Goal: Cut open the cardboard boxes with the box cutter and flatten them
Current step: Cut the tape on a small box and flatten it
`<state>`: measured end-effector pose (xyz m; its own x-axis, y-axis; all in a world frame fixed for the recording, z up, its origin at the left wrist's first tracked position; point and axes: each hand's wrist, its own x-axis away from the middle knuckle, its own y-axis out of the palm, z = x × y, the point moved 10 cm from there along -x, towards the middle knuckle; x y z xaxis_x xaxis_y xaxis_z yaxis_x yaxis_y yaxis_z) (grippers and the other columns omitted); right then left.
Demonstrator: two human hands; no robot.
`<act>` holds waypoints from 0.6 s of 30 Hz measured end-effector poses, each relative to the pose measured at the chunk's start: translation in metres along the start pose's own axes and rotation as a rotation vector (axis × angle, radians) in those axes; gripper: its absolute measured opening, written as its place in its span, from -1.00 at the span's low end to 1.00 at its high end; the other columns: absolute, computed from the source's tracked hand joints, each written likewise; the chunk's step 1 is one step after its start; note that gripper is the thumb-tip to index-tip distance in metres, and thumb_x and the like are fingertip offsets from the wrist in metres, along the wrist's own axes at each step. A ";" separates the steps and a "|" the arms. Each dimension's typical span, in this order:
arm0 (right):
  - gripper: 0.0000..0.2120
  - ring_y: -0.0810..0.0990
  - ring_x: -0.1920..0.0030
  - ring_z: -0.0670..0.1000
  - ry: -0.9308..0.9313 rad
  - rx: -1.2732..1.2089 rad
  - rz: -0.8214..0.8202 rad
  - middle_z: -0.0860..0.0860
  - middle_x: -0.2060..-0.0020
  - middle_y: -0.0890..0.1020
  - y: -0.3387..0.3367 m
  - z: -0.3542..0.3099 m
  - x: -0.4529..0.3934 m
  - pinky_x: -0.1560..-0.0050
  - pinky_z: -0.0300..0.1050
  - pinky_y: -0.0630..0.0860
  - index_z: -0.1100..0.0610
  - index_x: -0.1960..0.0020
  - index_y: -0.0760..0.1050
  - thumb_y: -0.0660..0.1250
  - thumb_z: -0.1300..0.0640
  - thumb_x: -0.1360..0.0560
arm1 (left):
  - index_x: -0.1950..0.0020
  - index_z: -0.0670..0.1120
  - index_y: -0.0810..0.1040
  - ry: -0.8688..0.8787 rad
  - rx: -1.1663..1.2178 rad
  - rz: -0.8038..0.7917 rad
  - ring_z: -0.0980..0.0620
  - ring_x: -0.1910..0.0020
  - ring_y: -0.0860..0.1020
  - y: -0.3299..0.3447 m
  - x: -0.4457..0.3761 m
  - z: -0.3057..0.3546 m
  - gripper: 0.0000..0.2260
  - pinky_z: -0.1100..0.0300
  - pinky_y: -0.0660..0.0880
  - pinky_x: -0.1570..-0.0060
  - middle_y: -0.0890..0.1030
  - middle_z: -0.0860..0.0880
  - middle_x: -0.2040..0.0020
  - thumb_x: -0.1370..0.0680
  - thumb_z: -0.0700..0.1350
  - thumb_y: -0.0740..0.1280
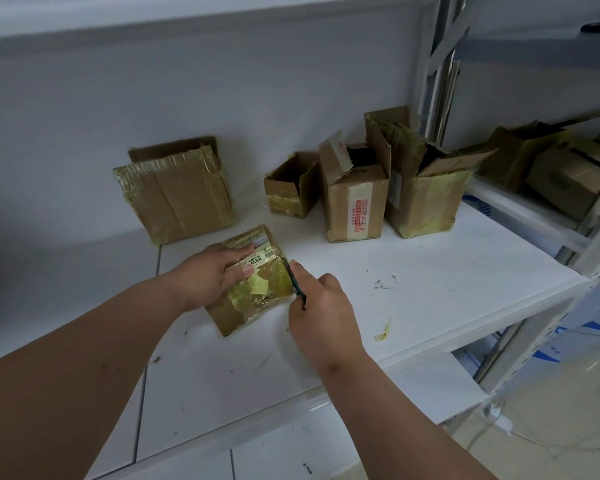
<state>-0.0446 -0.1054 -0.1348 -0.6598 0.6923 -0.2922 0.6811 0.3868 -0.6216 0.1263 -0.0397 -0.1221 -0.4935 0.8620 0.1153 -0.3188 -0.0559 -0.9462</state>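
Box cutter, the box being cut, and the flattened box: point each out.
box cutter (296, 285), head view, green handle beside the right hand.
box being cut (257, 299), head view, taped top face.
flattened box (177, 195), head view, front panel.

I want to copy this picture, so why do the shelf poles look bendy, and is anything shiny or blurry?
Head view: the wide lens bends the shelf poles and stretches both forearms near the edges; the yellowish tape on the box under the left hand gleams under soft, even light; shadows are faint; the boxes on the far right shelf look blurry.
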 end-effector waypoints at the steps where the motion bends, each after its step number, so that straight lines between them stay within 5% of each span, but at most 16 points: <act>1: -0.41 0.50 0.19 0.13 0.011 0.006 -0.003 0.06 0.09 0.38 0.000 0.001 0.000 0.11 -0.08 0.52 -0.13 -0.54 0.25 0.13 0.27 -0.57 | -0.54 0.22 0.20 -0.003 0.007 0.010 -0.06 -0.46 0.29 0.000 -0.001 0.001 -0.54 0.19 0.21 -0.33 0.29 -0.08 -0.49 -0.63 0.16 0.13; 10: -0.42 0.50 0.18 0.16 0.121 0.090 -0.070 0.05 0.08 0.35 0.001 0.016 0.001 0.07 -0.05 0.56 -0.09 -0.53 0.27 0.10 0.28 -0.55 | -0.54 0.13 0.26 -0.046 0.032 0.065 -0.10 -0.45 0.30 0.008 -0.005 0.014 -0.55 0.10 0.25 -0.40 0.27 -0.12 -0.49 -0.64 0.13 0.16; 18: -0.52 0.33 0.36 0.02 0.193 0.127 -0.168 0.03 0.19 0.32 0.011 0.030 0.011 0.36 -0.16 0.32 -0.01 -0.28 0.44 0.09 0.33 -0.45 | -0.53 0.12 0.28 -0.065 -0.065 0.055 -0.11 -0.41 0.34 0.018 0.000 0.011 -0.58 0.10 0.32 -0.35 0.27 -0.15 -0.50 -0.67 0.09 0.12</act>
<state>-0.0540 -0.1113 -0.1667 -0.6793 0.7327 -0.0416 0.5144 0.4351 -0.7390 0.1116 -0.0467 -0.1353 -0.5613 0.8237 0.0804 -0.2381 -0.0676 -0.9689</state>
